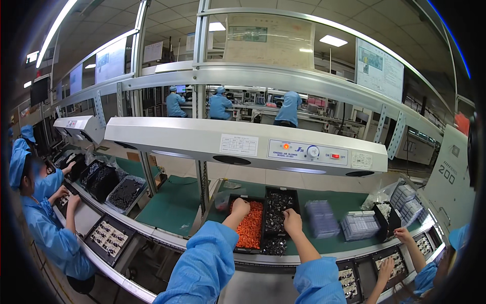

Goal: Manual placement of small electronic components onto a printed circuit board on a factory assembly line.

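My left hand (240,207) is at the far end of a black bin of small orange parts (249,229). Its fingers are drawn together against the parts, and whatever is between them is hidden. Right beside it stands a second black bin with small dark and silvery parts (276,206). My right hand (292,222) is over this bin's right side, fingers pinched; I cannot make out what they hold. More of the dark parts (275,246) lie in a smaller tray at the near end. Blue sleeves cover both my forearms.
A long air blower (197,138) spans above the bench. Right of the bins, on the green mat (174,202), stand purplish clear trays (321,218) and white-filled trays (360,226). Co-workers sit on both sides, near circuit boards in black frames (109,237). A conveyor (253,283) runs in front.
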Motion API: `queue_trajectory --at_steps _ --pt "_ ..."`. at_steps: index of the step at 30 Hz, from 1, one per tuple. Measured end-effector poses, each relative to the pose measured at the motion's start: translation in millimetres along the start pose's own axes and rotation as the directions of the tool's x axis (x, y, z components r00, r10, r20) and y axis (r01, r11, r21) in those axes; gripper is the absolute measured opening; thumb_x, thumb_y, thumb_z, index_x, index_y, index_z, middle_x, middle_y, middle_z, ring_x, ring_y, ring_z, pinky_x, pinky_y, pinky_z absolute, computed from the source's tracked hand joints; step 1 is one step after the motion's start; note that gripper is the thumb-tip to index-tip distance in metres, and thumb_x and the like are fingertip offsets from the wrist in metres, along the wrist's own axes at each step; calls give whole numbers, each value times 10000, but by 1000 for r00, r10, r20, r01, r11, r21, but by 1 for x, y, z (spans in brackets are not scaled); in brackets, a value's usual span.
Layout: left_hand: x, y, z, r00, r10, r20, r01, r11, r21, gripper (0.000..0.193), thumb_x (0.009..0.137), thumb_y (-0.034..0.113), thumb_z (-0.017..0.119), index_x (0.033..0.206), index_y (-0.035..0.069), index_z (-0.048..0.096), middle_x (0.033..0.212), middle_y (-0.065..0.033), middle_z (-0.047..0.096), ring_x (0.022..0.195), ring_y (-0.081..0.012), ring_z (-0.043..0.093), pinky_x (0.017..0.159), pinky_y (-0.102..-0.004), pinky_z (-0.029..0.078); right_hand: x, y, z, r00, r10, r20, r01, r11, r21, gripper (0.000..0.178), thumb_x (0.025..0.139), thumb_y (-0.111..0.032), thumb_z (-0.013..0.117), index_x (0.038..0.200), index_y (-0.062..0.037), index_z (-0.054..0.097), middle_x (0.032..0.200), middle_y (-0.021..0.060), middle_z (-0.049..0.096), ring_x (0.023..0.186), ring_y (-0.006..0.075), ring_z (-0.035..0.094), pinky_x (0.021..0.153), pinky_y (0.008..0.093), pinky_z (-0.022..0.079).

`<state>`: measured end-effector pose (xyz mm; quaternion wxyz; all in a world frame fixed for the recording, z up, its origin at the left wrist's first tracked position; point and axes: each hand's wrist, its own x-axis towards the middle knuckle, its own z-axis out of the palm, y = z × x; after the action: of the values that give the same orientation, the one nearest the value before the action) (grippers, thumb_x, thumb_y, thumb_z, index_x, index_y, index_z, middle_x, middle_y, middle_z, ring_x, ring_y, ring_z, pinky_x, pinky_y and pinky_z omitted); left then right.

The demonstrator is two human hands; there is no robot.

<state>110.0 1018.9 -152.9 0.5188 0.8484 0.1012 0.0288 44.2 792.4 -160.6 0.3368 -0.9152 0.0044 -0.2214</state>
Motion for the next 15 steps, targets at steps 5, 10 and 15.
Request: queue_trajectory --at_steps 5,10,15 --pt "7 -2 1 997 71 -41 -64 987 146 263 944 193 606 884 -44 702 788 -195 669 757 -334 661 667 -451 510 9 20 16 996 -83 -42 83 997 -1 155 944 -104 546 988 1 651 897 219 684 872 397 662 767 461 516" --pt "-37 14 -40 971 72 229 -57 996 -71 336 977 242 518 956 -29 717 793 -182 674 715 -315 664 683 -430 518 7 30 5 993 -55 -100 72 982 175 151 943 -103 549 985 11 638 812 175 672 781 316 665 718 390 518" --pt "-167 -25 -177 952 292 -91 -194 806 559 205 909 196 539 944 11 618 968 -239 672 940 -439 639 800 -527 501 15 73 -37 992 15 -123 33 924 380 165 957 -156 577 966 -5 643 751 68 638 643 155 605 556 298 472"
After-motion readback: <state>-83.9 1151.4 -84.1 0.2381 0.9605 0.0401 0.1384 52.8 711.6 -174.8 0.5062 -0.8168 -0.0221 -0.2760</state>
